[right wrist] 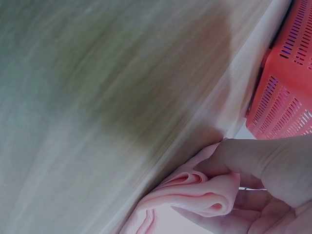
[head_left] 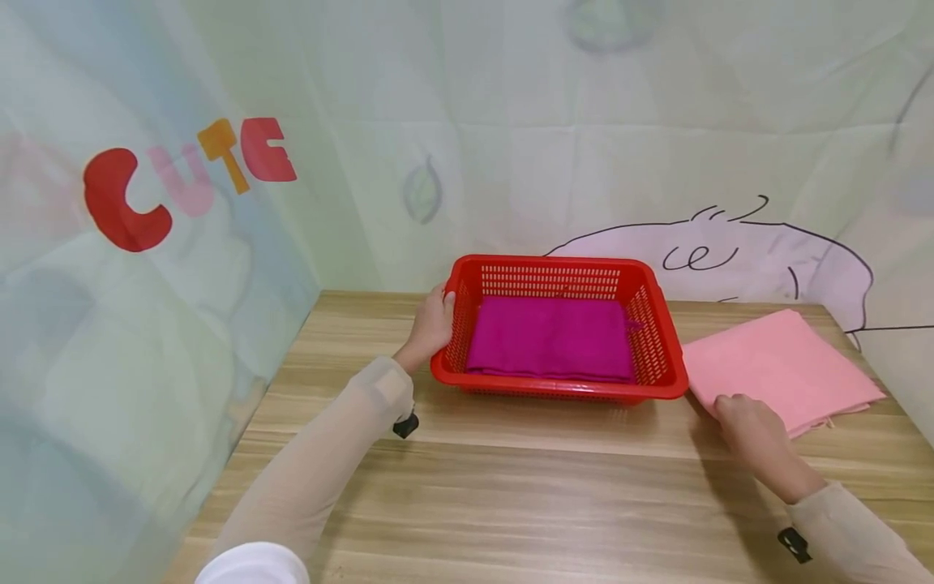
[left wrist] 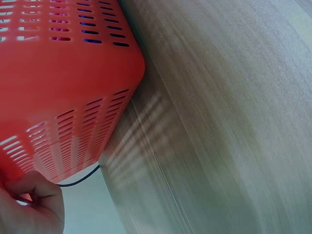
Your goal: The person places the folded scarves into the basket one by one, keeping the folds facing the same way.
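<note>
The right hand [head_left: 755, 434] is pinching a folded pink cloth [head_left: 784, 369], which is lying by the table's [head_left: 554, 503] far right corner. Farther off, the left hand [head_left: 432, 328] is gripping the left end of a red basket [head_left: 558, 389] near the middle of the far edge; a folded purple cloth [head_left: 550, 337] is lying inside.

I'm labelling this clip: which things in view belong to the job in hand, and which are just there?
Likely in the job:
- basket, held by the left hand
- purple cloth, folded inside it
- pink cloth, pinched by the right hand

Just there:
- table
- printed backdrop
</note>
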`<action>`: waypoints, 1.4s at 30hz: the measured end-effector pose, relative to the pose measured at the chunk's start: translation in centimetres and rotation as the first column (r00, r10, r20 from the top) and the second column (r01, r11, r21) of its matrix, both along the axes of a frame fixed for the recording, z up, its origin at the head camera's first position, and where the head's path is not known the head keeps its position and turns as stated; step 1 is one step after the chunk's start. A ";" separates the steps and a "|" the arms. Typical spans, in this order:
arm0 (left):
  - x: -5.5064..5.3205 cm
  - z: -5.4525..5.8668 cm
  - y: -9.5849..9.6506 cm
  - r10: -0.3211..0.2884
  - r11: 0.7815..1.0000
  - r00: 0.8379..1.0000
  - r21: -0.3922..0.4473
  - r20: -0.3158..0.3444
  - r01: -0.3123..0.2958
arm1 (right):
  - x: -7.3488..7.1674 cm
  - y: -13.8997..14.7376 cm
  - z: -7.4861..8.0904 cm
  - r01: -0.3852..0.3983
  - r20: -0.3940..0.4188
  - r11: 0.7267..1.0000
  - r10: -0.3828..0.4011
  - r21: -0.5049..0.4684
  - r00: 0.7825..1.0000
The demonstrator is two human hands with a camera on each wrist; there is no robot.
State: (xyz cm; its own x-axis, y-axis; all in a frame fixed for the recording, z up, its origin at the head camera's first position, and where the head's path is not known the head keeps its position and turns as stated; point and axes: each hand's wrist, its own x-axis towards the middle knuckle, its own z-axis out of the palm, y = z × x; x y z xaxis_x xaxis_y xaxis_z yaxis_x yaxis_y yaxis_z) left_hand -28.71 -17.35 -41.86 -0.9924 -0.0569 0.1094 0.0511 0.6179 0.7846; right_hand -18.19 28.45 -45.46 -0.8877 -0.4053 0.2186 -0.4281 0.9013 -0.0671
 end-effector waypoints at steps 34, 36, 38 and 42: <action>0.0 0.1 0.3 0.002 1.000 1.000 -0.018 -0.006 -0.002 | 1.4 0.7 0.1 -0.022 0.002 1.000 0.022 -0.017 1.000; 0.0 0.1 0.2 0.000 1.000 1.000 -0.017 -0.009 0.000 | 1.5 0.7 0.1 -0.017 0.006 1.000 0.017 -0.013 1.000; 0.1 0.1 0.2 -0.003 1.000 1.000 -0.016 -0.010 0.003 | 1.6 0.7 0.1 -0.019 0.002 1.000 0.019 -0.011 1.000; 0.1 0.1 0.1 -0.001 1.000 1.000 -0.028 -0.018 0.000 | 1.7 0.7 0.1 -0.023 -0.004 1.000 0.023 -0.006 1.000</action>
State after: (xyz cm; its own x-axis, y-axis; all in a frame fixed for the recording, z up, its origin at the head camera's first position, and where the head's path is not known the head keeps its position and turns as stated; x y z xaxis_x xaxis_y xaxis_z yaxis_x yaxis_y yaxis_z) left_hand -28.57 -17.25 -41.71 -0.9902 -0.0532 0.1289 0.0653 0.6399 0.7657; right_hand -16.45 29.18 -45.37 -0.8772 -0.4244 0.2243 -0.4490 0.8907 -0.0706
